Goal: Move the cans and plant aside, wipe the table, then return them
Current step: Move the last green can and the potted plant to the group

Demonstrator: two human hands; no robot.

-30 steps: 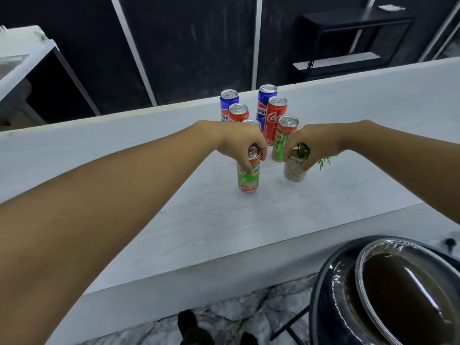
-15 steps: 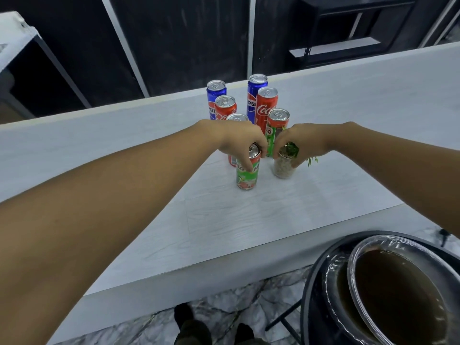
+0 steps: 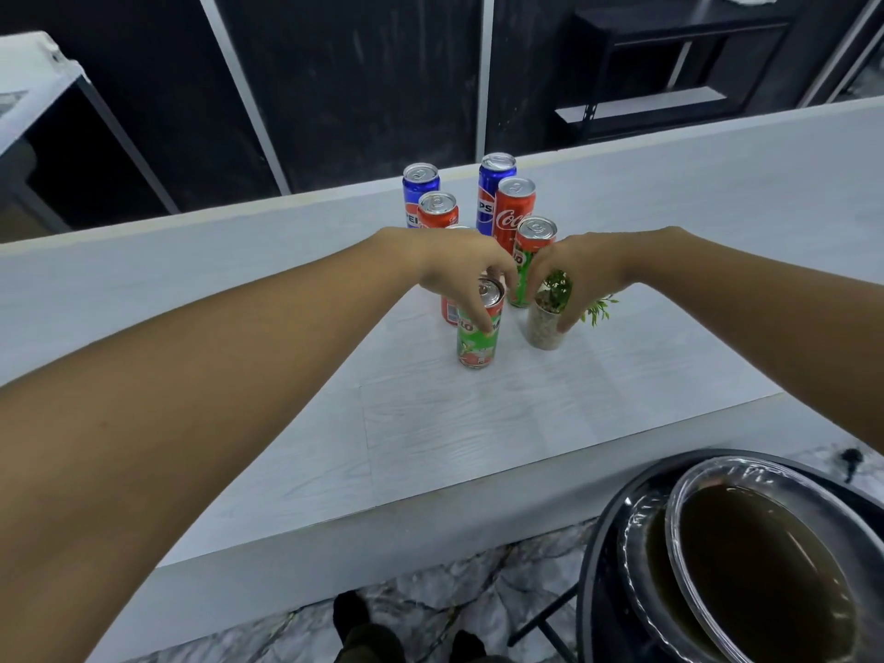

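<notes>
Several drink cans stand grouped on the white table [image 3: 478,423]. My left hand [image 3: 466,272] grips the nearest green can [image 3: 478,342] from above by its top. Beside it my right hand [image 3: 581,275] holds the small plant in a glass pot [image 3: 545,325] around its rim. Behind the hands stand another green can [image 3: 531,253], a red cola can [image 3: 514,208], a second red can [image 3: 436,210] and two blue cans [image 3: 495,184] [image 3: 420,181]. One more red can [image 3: 449,311] is mostly hidden behind my left hand.
A black stool with a metal bowl of brown liquid [image 3: 765,567] stands at the lower right, below the table's front edge. A dark shelf unit [image 3: 669,64] stands behind the table at the back right. Marble floor and my shoes show below.
Both hands keep their hold on the green can and the plant pot; they sit in nearly the same spot. The camera view shifted slightly.
</notes>
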